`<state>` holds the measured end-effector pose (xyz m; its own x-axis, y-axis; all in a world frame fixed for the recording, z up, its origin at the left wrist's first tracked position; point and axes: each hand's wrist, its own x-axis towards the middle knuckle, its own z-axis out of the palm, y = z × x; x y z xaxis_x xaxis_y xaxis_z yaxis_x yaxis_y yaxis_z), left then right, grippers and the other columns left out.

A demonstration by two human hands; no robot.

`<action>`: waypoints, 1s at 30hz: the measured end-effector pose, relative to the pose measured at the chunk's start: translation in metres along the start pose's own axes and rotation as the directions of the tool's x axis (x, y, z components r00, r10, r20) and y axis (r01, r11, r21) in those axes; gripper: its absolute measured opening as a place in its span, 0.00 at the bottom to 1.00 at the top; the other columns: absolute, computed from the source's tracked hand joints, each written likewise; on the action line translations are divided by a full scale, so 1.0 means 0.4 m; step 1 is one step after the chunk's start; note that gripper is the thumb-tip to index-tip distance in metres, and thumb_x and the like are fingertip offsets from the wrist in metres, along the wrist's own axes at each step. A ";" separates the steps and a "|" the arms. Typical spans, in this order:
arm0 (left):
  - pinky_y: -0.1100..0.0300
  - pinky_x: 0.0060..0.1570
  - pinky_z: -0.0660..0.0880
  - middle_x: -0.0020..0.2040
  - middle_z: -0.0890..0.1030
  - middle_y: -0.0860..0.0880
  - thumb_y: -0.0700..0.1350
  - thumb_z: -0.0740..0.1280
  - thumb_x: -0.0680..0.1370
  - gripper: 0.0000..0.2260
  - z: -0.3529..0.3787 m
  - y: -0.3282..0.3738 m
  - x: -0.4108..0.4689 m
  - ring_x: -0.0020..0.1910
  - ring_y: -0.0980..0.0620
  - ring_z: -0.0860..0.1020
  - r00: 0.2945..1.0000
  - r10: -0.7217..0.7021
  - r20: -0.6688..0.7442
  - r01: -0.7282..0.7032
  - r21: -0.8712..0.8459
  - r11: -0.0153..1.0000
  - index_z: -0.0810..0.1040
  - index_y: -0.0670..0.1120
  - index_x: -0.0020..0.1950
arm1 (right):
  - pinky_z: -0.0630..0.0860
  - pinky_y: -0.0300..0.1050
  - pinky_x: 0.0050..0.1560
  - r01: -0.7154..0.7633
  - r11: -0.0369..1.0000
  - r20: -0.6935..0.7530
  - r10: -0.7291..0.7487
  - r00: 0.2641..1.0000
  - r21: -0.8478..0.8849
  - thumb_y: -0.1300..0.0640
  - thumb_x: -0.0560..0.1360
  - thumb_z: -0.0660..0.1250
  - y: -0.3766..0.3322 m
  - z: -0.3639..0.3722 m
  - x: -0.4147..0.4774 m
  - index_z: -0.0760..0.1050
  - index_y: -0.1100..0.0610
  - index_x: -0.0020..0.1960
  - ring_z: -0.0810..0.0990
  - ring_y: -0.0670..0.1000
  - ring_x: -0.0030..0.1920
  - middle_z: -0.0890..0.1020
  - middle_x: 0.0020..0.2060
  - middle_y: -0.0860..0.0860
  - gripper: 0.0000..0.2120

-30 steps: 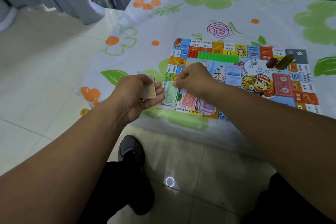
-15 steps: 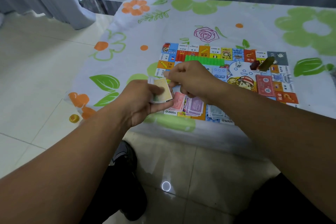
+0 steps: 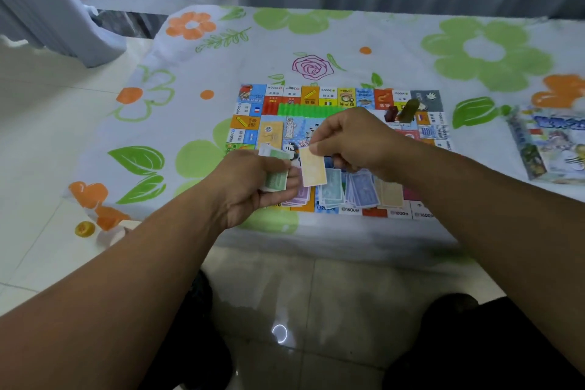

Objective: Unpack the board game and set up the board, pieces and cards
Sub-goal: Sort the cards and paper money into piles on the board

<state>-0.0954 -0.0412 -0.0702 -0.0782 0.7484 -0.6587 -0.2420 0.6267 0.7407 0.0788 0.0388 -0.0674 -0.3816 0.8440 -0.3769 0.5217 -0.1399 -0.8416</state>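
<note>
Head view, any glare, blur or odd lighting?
Head view: dim, flat light; a ring-shaped glare on the glossy floor; the game box at the right edge is smeared; the yellow note in the right hand and green notes in the left hand look slightly soft.

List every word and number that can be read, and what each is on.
"1600": a near-edge square of the board.
"1000": another near-edge square, further right.
Far-edge prices: upside down, too blurred.
Box title: blurred.
Yellow banknote in the right hand, green banknotes in the left hand, banknote piles on the board: print unreadable.
</note>
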 end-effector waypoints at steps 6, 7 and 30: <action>0.53 0.41 0.84 0.46 0.85 0.39 0.36 0.66 0.80 0.06 0.060 0.002 0.016 0.43 0.45 0.85 0.999 -0.032 0.016 0.032 0.022 0.999 0.79 0.35 0.55 | 0.68 0.41 0.28 -0.096 0.991 -0.082 0.089 0.993 -0.092 0.64 0.75 0.73 0.050 -0.074 -0.028 0.82 0.62 0.45 0.73 0.50 0.29 0.78 0.30 0.54 0.00; 0.52 0.42 0.84 0.46 0.85 0.40 0.36 0.66 0.80 0.06 0.073 0.002 0.018 0.43 0.45 0.84 0.999 -0.038 0.024 0.038 0.020 0.999 0.78 0.36 0.55 | 0.68 0.40 0.27 -0.105 0.988 -0.101 0.094 0.990 -0.113 0.64 0.74 0.73 0.057 -0.086 -0.034 0.83 0.62 0.45 0.73 0.50 0.29 0.79 0.30 0.54 0.01; 0.49 0.46 0.84 0.48 0.84 0.38 0.35 0.63 0.80 0.08 0.170 -0.014 0.045 0.44 0.43 0.85 0.992 -0.069 0.106 0.067 0.018 0.998 0.76 0.36 0.59 | 0.75 0.45 0.38 -0.242 0.914 -0.212 0.179 0.961 -0.326 0.66 0.73 0.75 0.141 -0.186 -0.078 0.83 0.62 0.42 0.81 0.54 0.44 0.84 0.42 0.56 0.02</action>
<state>-0.0298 -0.0165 -0.0774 0.0413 0.7224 -0.6902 -0.2291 0.6793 0.6972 0.1770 0.0430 -0.0745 -0.1115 0.8958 -0.4303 0.8177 -0.1634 -0.5519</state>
